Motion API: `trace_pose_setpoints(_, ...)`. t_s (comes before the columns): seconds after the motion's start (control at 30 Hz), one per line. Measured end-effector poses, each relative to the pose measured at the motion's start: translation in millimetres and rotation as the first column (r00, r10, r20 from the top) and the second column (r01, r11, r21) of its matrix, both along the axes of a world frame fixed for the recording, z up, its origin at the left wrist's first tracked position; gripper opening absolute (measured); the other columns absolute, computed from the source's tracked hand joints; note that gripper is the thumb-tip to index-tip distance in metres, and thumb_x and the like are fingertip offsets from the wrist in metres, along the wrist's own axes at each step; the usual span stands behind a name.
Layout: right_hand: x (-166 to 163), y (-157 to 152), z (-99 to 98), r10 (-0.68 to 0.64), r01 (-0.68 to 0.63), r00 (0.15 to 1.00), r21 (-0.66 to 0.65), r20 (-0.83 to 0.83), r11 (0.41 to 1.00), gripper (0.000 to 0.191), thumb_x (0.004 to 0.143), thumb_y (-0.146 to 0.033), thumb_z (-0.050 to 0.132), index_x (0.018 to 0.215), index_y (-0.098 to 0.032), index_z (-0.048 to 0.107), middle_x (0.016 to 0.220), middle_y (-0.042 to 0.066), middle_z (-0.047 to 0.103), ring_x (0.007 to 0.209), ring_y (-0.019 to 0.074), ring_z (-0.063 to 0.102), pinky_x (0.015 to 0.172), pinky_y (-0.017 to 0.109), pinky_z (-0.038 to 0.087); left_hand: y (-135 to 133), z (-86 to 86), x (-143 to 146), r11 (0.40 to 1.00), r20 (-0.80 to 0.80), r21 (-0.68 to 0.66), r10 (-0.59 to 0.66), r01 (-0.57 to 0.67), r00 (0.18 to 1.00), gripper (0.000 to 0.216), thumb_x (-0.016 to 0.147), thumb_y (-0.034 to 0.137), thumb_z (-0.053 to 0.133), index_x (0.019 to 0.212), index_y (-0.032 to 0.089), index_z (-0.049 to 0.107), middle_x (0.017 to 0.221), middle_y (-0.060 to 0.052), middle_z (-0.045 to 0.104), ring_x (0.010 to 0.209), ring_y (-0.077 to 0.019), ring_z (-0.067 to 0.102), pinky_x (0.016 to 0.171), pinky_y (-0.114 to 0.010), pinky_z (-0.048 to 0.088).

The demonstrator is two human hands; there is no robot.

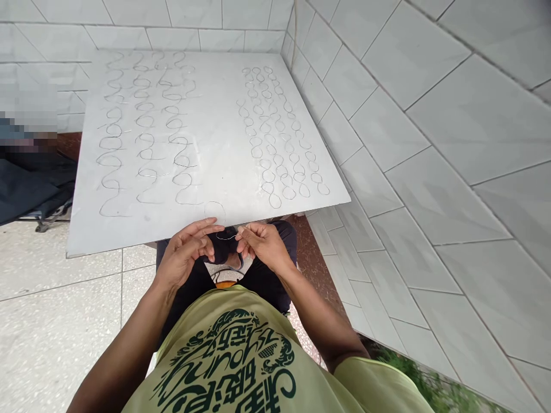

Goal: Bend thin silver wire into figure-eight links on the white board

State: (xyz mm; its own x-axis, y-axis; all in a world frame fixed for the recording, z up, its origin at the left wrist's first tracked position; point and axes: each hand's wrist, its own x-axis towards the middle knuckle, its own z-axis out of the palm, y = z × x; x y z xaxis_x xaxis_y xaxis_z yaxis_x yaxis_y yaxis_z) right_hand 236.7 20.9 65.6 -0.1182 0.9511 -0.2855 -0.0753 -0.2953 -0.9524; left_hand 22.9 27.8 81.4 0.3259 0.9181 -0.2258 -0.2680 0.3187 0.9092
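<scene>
My left hand (187,252) and my right hand (262,244) meet just below the near edge of a white board (215,155). Both pinch a thin wire (226,236) that runs between the fingertips, and one end of it curls up into a loop (214,211) lying on the board's edge. Rows of bent wire shapes cover the board: large wavy pieces (146,132) on the left, chains of small loops (279,137) on the right.
A white tiled wall (430,143) runs close along the right side and behind the board. Speckled floor (51,310) lies at the left, where dark cloth (30,183) rests on a low frame. My dark trousers and yellow shirt fill the bottom.
</scene>
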Motion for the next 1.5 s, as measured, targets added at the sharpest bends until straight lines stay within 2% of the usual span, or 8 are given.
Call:
trace_pose_setpoints(0.1,1.2,-0.7,0.7,0.030,-0.031,0.999,0.003,0.030,1.000,0.039,0.089,-0.052,0.067,0.075,-0.016,0.067,0.057,0.001,0.068,0.042,0.0097,0.056,0.037,0.019,0.036,2.4,4.7,0.6,0.999,-0.083,0.040,0.038,-0.035,0.996,0.046,0.094,0.038,0.068,0.134,0.015,0.067,0.125,-0.018,0.073,0.060,-0.0115,0.060,0.061,-0.031,0.054)
trace_pose_setpoints(0.27,2.3,-2.5,-3.7,0.119,-0.117,0.992,-0.025,0.051,0.993,0.035,0.092,-0.049,0.065,0.076,-0.018,0.066,0.055,0.000,0.065,0.042,0.0104,0.057,0.037,0.019,0.037,7.0,4.3,1.5,0.975,-0.352,0.203,0.164,-0.096,0.921,0.043,0.091,0.043,0.074,0.124,0.015,0.074,0.083,-0.007,0.077,0.057,-0.0126,0.062,0.069,-0.028,0.053)
trace_pose_setpoints(0.5,5.7,-0.6,-6.3,0.157,-0.155,0.986,-0.049,0.055,0.987,0.033,0.091,-0.047,0.068,0.074,-0.018,0.064,0.052,-0.002,0.063,0.039,0.0097,0.054,0.035,0.018,0.036,9.7,6.0,-2.1,0.948,-0.496,0.309,0.227,-0.074,0.838,0.041,0.094,0.047,0.068,0.123,0.018,0.075,0.100,-0.008,0.080,0.054,-0.0105,0.061,0.064,-0.027,0.052)
trace_pose_setpoints(0.77,1.8,0.0,-1.1,0.066,-0.065,0.997,-0.030,0.037,0.997,0.034,0.091,-0.047,0.067,0.073,-0.018,0.064,0.052,-0.001,0.063,0.039,0.0091,0.055,0.035,0.018,0.035,-0.9,2.3,9.2,0.996,-0.247,0.054,0.077,-0.066,0.966,0.038,0.085,0.045,0.080,0.109,0.015,0.080,0.101,-0.012,0.078,0.063,-0.0128,0.062,0.058,-0.027,0.053)
trace_pose_setpoints(1.0,-5.5,-3.0,-4.7,0.098,-0.100,0.994,-0.042,-0.041,0.994,0.041,0.089,-0.056,0.067,0.076,-0.018,0.065,0.057,0.001,0.067,0.042,0.0113,0.058,0.037,0.020,0.037,0.6,-8.3,8.0,0.981,0.002,-0.194,-0.004,0.005,1.000,0.031,0.079,0.035,0.087,0.097,0.011,0.082,0.073,-0.004,0.067,0.056,-0.0097,0.058,0.051,-0.022,0.049)
trace_pose_setpoints(1.17,4.8,4.3,-1.2,0.093,-0.090,0.995,0.092,-0.029,0.992,0.038,0.090,-0.056,0.070,0.087,-0.018,0.069,0.080,0.004,0.075,0.067,0.0145,0.067,0.053,0.023,0.048,3.4,-7.5,4.7,0.953,0.116,-0.295,-0.030,0.064,0.993,0.028,0.077,0.031,0.089,0.093,0.009,0.081,0.068,-0.003,0.064,0.056,-0.0072,0.056,0.049,-0.017,0.046)
trace_pose_setpoints(1.33,17.2,17.1,6.7,0.291,-0.277,0.946,0.117,-0.139,0.954,0.033,0.085,-0.047,0.079,0.103,-0.019,0.076,0.096,0.005,0.077,0.088,0.0177,0.069,0.080,0.030,0.055,-0.7,-11.8,5.7,0.927,0.114,-0.340,-0.124,0.156,0.986,0.027,0.078,0.032,0.088,0.091,0.011,0.080,0.067,-0.002,0.063,0.053,-0.0065,0.055,0.046,-0.016,0.045)
trace_pose_setpoints(1.5,13.0,19.0,-4.7,0.379,-0.363,0.876,0.109,-0.297,0.925,0.029,0.079,-0.042,0.086,0.093,-0.018,0.077,0.083,0.003,0.074,0.079,0.0175,0.068,0.081,0.033,0.055,-7.3,-13.1,7.8,0.900,0.138,-0.376,-0.180,0.220,0.974,0.026,0.078,0.032,0.088,0.090,0.011,0.079,0.067,-0.001,0.063,0.050,-0.0061,0.054,0.044,-0.016,0.046)
